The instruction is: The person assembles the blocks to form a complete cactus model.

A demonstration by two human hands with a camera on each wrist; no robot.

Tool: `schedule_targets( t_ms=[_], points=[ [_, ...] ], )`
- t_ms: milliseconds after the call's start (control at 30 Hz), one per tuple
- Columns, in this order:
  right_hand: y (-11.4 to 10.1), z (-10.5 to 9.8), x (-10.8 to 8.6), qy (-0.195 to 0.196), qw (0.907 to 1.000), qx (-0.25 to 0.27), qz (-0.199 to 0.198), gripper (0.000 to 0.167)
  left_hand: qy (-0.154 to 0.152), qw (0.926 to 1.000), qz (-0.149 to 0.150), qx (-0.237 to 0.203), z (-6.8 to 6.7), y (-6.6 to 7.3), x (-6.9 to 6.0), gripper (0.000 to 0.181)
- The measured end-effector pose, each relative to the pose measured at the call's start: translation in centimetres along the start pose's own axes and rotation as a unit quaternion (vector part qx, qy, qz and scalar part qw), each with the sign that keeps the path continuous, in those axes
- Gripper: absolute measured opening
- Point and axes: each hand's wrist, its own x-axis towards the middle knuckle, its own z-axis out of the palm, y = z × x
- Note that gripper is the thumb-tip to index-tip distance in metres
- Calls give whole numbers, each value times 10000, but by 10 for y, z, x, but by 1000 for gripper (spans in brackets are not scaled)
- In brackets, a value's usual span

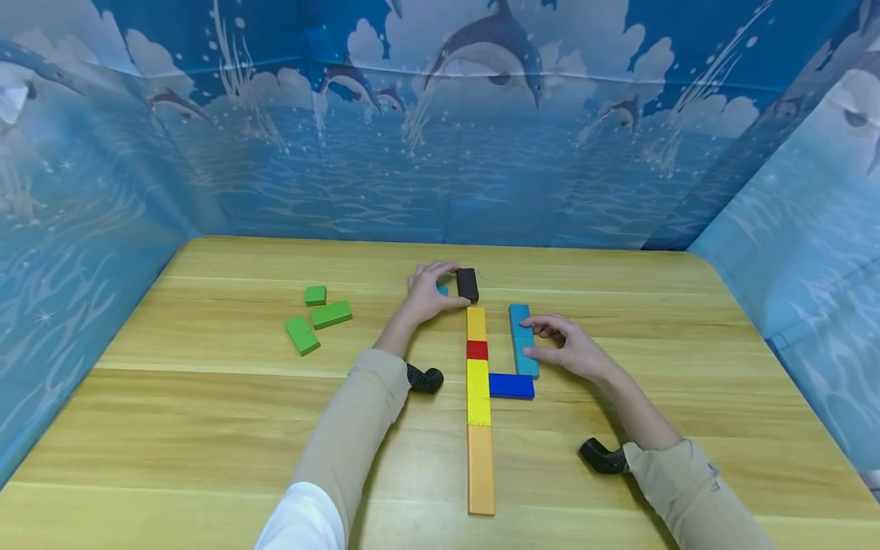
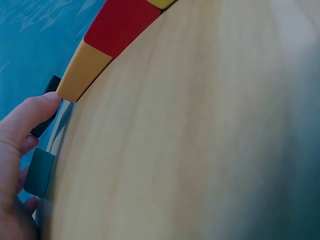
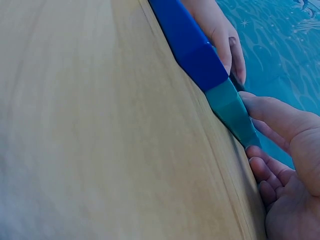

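Centrally, began nearest with an orange block (image 1: 481, 473), then ran straight on through a yellow block (image 1: 479, 392), with a dark blue block (image 1: 512, 386) set crosswise at its right. Continued in line through a red block (image 1: 477, 350) to an amber block (image 1: 476, 324). Showed, to the right, the right hand (image 1: 574, 353), thumb and forefinger apart at the right side of two light blue blocks (image 1: 523, 338) laid end to end; could not tell touch from squeeze. Placed farther off, just past the amber block, the black block (image 1: 468, 285), its long axis pointing away, roughly in line with the row. Located it rightward of the nearer left hand (image 1: 422, 296), clamped lengthwise between thumb and forefinger. Revealed a light blue piece (image 1: 443, 291), partly hidden, inside the same curve of fingers. Ended with the dolphin cloth (image 1: 440, 153) behind.
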Motion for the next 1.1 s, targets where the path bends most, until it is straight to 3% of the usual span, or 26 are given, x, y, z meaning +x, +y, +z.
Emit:
schedule_targets(
  t_ms=[567,900,1100],
  points=[
    [2,0,1,28,10000,-72,21,44,-430,9974,-214,535,1,2,3,67],
    [0,1,1,0,10000,-39,13,44,-486,9977,-377,293,-1,5,2,51],
    [1,0,1,11,10000,-67,7,44,-379,9983,-312,298,2,3,2,44]
  ],
)
